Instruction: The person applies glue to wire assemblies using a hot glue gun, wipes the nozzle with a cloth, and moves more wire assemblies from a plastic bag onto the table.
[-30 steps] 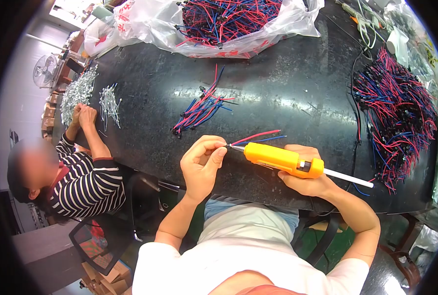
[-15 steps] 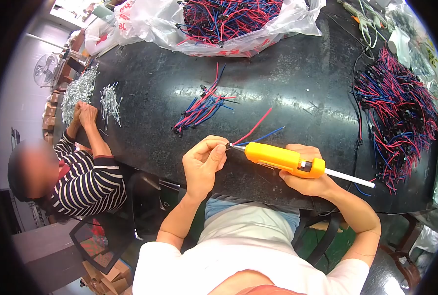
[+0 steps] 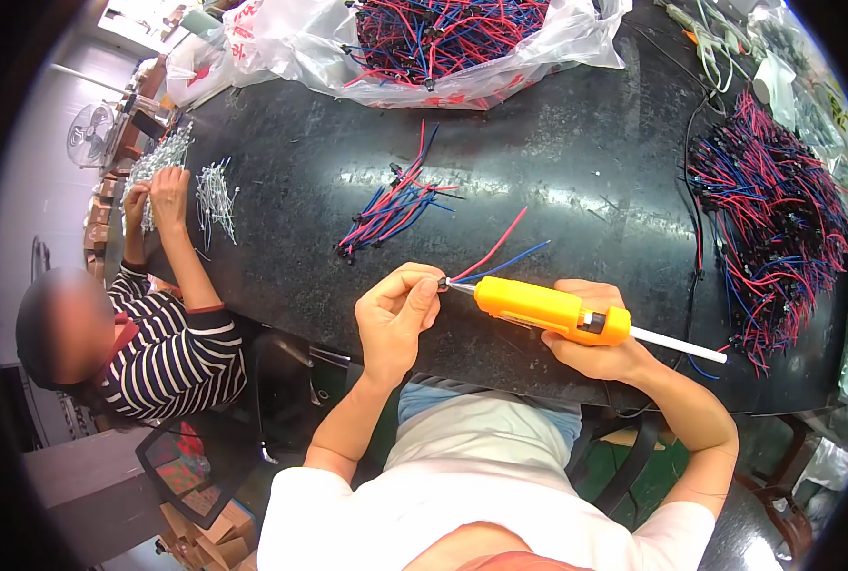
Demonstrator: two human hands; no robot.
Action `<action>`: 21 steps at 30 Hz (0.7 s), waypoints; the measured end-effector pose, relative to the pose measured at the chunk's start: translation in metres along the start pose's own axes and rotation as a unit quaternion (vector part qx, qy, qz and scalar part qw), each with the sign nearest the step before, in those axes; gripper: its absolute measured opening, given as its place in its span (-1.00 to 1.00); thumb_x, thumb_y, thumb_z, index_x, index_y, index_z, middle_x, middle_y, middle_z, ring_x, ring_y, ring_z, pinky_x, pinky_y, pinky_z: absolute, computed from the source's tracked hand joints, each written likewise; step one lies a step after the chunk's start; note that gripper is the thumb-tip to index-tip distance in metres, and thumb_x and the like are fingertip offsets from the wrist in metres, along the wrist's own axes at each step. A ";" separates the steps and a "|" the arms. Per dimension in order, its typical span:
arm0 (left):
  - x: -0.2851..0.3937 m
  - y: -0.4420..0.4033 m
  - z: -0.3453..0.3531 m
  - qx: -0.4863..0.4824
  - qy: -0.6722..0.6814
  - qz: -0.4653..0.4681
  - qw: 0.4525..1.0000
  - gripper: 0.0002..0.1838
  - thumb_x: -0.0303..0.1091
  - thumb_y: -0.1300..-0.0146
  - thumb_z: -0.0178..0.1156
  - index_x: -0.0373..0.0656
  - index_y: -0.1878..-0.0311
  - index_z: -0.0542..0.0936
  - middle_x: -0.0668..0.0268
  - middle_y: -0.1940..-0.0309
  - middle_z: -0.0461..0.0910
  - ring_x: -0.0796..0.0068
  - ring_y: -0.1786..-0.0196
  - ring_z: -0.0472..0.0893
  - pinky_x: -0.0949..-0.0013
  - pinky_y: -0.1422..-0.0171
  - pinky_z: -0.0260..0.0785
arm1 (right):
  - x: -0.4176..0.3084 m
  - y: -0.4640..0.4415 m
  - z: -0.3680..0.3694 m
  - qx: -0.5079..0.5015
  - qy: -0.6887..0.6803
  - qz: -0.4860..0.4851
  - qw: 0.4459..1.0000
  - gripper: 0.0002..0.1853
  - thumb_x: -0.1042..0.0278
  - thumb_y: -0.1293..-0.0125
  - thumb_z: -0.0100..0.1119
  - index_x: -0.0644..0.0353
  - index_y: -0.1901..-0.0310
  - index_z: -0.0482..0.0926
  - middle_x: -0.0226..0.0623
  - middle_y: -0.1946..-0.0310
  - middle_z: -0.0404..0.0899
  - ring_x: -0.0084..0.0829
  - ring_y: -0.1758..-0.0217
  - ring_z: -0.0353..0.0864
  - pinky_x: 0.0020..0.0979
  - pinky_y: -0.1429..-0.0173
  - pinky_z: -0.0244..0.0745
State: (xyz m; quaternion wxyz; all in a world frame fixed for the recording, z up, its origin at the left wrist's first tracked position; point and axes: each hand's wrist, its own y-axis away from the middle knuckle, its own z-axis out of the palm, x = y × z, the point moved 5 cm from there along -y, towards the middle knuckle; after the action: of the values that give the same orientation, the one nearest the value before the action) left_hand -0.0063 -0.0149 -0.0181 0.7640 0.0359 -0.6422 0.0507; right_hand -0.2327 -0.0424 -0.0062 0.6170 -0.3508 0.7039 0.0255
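Observation:
My left hand (image 3: 397,319) pinches the small black connector (image 3: 442,284) of a wire lead, whose red wire (image 3: 496,246) and blue wire (image 3: 517,260) stick out to the right. Wrapped in my right hand (image 3: 591,350) is a yellow glue gun (image 3: 529,303) with a white glue stick (image 3: 676,344) coming out of its back. The gun's metal nozzle touches or nearly touches the connector; I cannot tell which. Beyond my hands, a small bunch of red and blue wire leads (image 3: 391,211) lies on the black table (image 3: 557,181).
A plastic bag (image 3: 300,57) full of wire leads sits at the far edge. To the right is a large heap of wire leads (image 3: 767,219) beside a black cable (image 3: 692,190). At left, a co-worker in stripes (image 3: 172,352) handles a pile of pale wire pieces (image 3: 162,157).
My hands, the glue gun and the connector hold almost the same position. The co-worker's hands have moved up and slightly apart over the pale pile.

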 end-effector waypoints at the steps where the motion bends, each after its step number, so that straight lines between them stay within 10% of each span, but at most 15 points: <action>1: 0.000 0.000 0.000 -0.001 -0.001 0.001 1.000 -0.80 -0.44 -0.43 0.18 -0.45 0.22 0.63 0.17 0.23 0.62 0.69 0.54 0.38 0.62 0.52 0.12 | 0.000 0.000 0.000 -0.001 0.000 0.000 1.000 -0.76 0.63 0.08 0.30 0.24 0.59 0.36 -0.29 0.69 0.34 -0.27 0.63 0.25 -0.27 0.50 0.15; 21: 0.002 0.001 -0.004 0.019 -0.001 0.005 1.000 -0.80 -0.42 -0.43 0.20 -0.41 0.24 0.62 0.21 0.25 0.61 0.69 0.54 0.38 0.62 0.51 0.14 | 0.001 -0.002 -0.003 -0.018 -0.032 0.008 0.999 -0.82 0.64 0.06 0.24 0.21 0.35 0.61 -0.31 0.44 0.65 -0.28 0.42 0.58 -0.34 0.31 0.46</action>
State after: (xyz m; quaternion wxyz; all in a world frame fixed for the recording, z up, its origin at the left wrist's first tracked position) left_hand -0.0024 -0.0132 -0.0163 0.7620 0.0479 -0.6423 0.0666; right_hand -0.2340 -0.0451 -0.0056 0.6328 -0.3553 0.6858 0.0542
